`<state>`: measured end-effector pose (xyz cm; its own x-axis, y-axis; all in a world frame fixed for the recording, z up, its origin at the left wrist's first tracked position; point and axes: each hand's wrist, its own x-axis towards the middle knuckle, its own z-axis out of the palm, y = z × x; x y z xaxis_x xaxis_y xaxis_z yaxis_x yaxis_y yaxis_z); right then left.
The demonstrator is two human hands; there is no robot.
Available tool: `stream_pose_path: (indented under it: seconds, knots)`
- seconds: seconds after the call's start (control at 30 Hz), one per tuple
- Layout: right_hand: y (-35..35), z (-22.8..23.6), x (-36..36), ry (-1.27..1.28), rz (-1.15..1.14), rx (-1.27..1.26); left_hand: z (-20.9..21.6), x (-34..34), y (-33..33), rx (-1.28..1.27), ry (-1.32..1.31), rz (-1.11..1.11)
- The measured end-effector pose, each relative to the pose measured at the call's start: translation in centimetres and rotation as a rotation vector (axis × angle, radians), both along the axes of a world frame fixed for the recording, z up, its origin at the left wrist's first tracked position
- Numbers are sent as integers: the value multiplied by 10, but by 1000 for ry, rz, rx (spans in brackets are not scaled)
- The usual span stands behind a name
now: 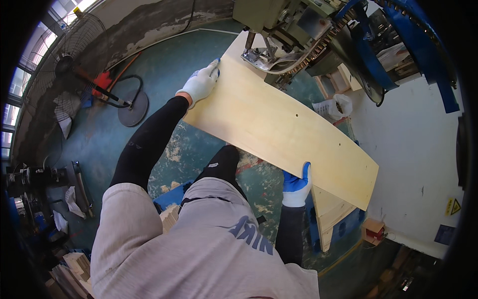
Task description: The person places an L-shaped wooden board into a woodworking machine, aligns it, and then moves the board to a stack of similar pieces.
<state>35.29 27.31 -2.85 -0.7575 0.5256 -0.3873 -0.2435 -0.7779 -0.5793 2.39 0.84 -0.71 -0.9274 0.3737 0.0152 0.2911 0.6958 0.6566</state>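
Note:
A long pale plywood panel [279, 124] with two small dark holes stretches in front of me from upper left to lower right. My left hand [199, 83], in a white glove with blue fingertips, is closed on its left end. At the near edge my right hand [297, 188], in a blue-and-white glove, grips the panel, thumb up against the edge and fingers partly hidden below. The panel's far left part lies next to the metal arm [266, 62] of a green machine [274, 17]. Contact between them cannot be made out.
Another pale wooden piece [326, 209] shows under the panel's right end. A feed strip of small metal parts [323, 42] runs from the machine toward a blue reel frame [368, 55]. A pedestal fan [64, 65] with a round base stands left. A small carton [373, 231] sits right.

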Motion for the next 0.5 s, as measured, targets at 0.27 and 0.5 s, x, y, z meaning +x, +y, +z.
stream_pose_path:
  seconds: [0.27,0.5]
  knots:
    - [2,-10,-2,65,-18,1,11,-7,7,-214,74,-131]
    - [13,-11,-4,64,-8,64,-50,-11,-16,-30,444,-170]
